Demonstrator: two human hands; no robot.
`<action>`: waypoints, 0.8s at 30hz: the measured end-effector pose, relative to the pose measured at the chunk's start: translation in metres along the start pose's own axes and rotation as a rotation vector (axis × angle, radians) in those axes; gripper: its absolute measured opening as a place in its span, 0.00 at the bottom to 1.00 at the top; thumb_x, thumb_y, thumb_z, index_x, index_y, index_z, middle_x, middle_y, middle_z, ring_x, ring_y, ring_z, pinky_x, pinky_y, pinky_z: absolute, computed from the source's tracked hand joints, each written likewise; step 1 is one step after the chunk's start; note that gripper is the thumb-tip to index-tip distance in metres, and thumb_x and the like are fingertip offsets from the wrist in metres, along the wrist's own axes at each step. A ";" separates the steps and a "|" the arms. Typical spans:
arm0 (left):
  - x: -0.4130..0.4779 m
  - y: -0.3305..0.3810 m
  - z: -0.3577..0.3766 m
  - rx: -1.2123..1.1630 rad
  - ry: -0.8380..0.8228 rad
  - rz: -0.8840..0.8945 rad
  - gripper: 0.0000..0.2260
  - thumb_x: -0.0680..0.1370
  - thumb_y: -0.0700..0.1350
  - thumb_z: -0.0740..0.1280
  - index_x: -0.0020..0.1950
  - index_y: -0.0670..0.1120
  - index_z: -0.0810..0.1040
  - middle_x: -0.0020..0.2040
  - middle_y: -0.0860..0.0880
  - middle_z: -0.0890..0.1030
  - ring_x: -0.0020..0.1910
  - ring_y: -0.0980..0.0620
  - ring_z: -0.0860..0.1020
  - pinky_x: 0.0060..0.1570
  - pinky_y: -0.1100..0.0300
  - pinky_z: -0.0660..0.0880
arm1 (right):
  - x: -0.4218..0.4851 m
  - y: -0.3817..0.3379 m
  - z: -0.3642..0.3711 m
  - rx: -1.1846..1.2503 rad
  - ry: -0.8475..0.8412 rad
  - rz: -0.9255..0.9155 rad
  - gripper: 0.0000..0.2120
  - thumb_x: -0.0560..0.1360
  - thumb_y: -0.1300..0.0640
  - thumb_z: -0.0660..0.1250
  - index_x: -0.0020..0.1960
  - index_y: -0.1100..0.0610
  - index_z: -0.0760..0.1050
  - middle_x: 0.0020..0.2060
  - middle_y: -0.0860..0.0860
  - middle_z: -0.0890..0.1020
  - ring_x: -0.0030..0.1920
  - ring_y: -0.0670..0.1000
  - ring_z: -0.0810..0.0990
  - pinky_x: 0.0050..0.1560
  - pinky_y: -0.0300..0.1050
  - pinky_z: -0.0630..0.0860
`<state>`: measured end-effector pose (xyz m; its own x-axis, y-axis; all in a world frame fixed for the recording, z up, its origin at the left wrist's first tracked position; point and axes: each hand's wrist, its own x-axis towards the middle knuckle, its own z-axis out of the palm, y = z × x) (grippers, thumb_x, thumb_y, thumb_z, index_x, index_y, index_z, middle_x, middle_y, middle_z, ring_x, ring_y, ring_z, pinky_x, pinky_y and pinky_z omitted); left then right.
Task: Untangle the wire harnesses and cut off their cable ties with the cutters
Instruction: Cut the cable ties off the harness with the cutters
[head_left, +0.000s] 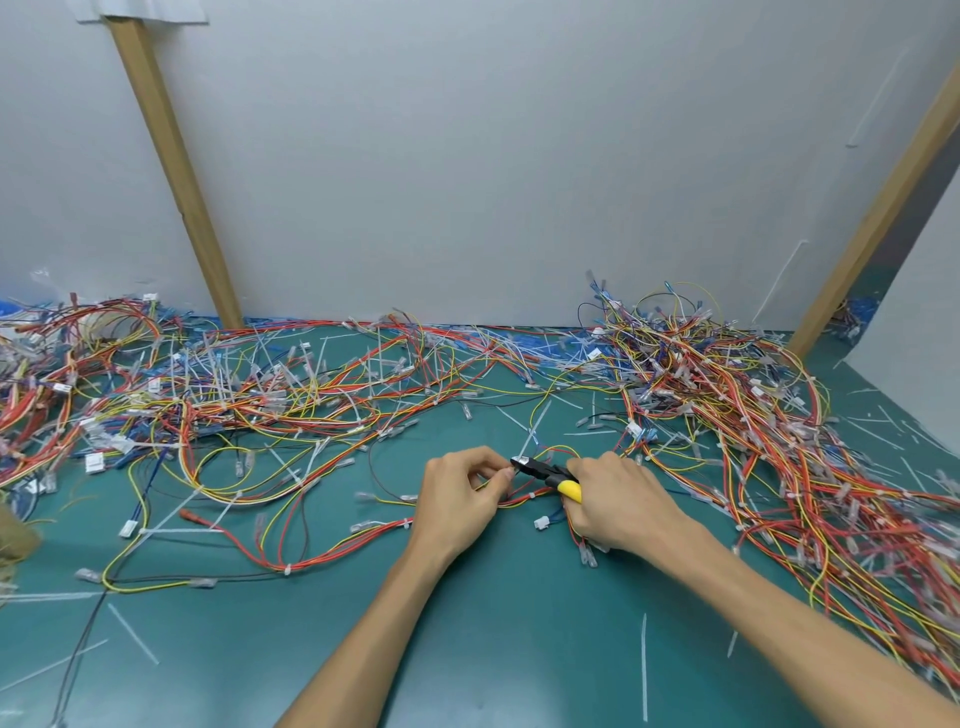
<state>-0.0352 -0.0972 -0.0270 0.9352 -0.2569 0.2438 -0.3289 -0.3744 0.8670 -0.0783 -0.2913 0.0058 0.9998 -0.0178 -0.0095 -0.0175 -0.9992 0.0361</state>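
My left hand (462, 493) pinches a red and yellow wire harness (519, 500) at the middle of the green mat. My right hand (618, 501) grips the cutters (550, 475), which have black jaws and yellow handles. The jaw tips sit at a white cable tie (535, 431) on that harness, right beside my left fingertips. The tie's long tail sticks up and away from me. The harness runs leftward in a loop across the mat.
Tangled piles of red, yellow and blue harnesses lie at the left (130, 395), along the back (395, 364) and at the right (753, 395). Cut white tie pieces (644, 670) are scattered over the green mat (493, 649). A white wall with wooden posts (171, 166) stands behind.
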 end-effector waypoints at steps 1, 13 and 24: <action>0.000 0.000 0.000 -0.003 0.000 -0.001 0.05 0.75 0.44 0.71 0.40 0.51 0.83 0.32 0.57 0.83 0.24 0.63 0.71 0.29 0.71 0.64 | 0.000 0.000 0.000 0.005 -0.001 0.000 0.07 0.77 0.48 0.61 0.45 0.51 0.68 0.32 0.50 0.66 0.38 0.60 0.71 0.37 0.47 0.65; -0.001 0.003 -0.001 -0.034 0.011 0.007 0.06 0.76 0.45 0.71 0.39 0.53 0.82 0.32 0.57 0.83 0.23 0.60 0.70 0.28 0.70 0.64 | -0.014 -0.003 -0.005 0.045 0.048 0.009 0.07 0.77 0.46 0.60 0.47 0.50 0.69 0.36 0.52 0.71 0.40 0.60 0.70 0.37 0.49 0.63; 0.003 -0.002 -0.002 -0.124 0.252 -0.056 0.04 0.79 0.45 0.70 0.44 0.52 0.81 0.36 0.57 0.82 0.26 0.57 0.76 0.30 0.70 0.68 | -0.082 0.036 -0.033 0.380 0.229 -0.054 0.10 0.75 0.45 0.69 0.45 0.44 0.68 0.38 0.41 0.76 0.40 0.44 0.73 0.39 0.44 0.71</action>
<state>-0.0310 -0.0952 -0.0273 0.9598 -0.0032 0.2807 -0.2714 -0.2661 0.9250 -0.1606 -0.3249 0.0406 0.9752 0.0004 0.2214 0.0751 -0.9413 -0.3290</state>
